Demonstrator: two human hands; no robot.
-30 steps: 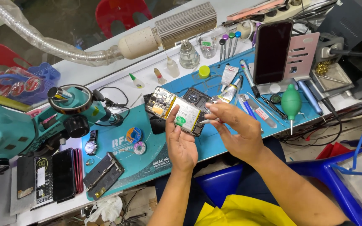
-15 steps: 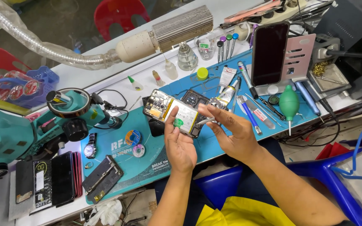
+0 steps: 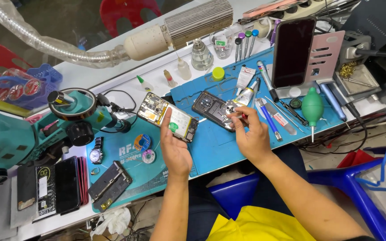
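Left hand's [image 3: 175, 149] grip around an opened phone [image 3: 167, 117], circuitry exposed; right hand's [image 3: 249, 134] on a small metal part [image 3: 231, 107].

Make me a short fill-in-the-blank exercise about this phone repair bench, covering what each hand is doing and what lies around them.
1. The left hand holds an opened phone with its battery and circuit board showing above the ____ work mat.
2. The right hand pinches a small ____ metal plate over the dark phone back cover.
3. The green rubber air blower bulb lies to the ____ of the right hand.
4. A silver wristwatch lies beside the teal ____.

Missing words: blue; silver; right; microscope
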